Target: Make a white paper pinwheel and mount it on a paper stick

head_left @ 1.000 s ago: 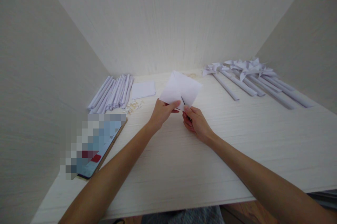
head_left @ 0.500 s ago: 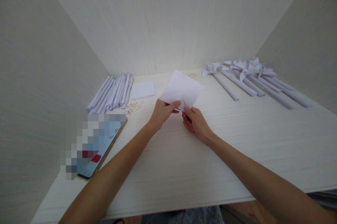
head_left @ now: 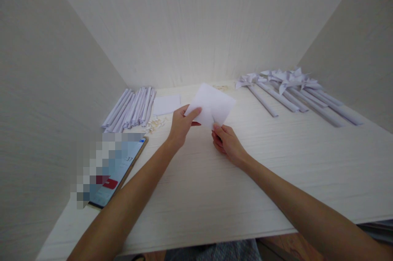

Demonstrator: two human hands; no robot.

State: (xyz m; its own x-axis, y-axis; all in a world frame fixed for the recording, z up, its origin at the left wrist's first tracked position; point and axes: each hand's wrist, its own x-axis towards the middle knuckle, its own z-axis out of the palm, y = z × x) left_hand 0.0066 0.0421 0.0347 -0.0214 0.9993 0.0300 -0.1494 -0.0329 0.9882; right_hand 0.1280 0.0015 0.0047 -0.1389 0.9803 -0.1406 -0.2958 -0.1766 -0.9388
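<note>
A white square of paper (head_left: 211, 101) is held up over the middle of the table, one corner pointing toward me. My left hand (head_left: 181, 124) grips its left corner, thumb on top and fingers underneath. Close to the near corner, my right hand (head_left: 227, 140) pinches the sheet between thumb and fingers. A short slit or crease line runs into the paper just above the right thumb. The right hand's other fingers are curled, and I cannot tell whether they hold anything else.
Rolled paper sticks (head_left: 132, 107) lie at the back left beside more paper squares (head_left: 167, 104) and small pale pieces (head_left: 155, 124). Several paper pinwheels (head_left: 291, 81) on sticks rest at the back right. A phone (head_left: 123, 171), partly blurred, lies at the left. Walls enclose the table.
My left hand has slid left along the paper, away from my right hand, to the left corner. The right hand has hardly moved, and more of the slit or crease shows.
</note>
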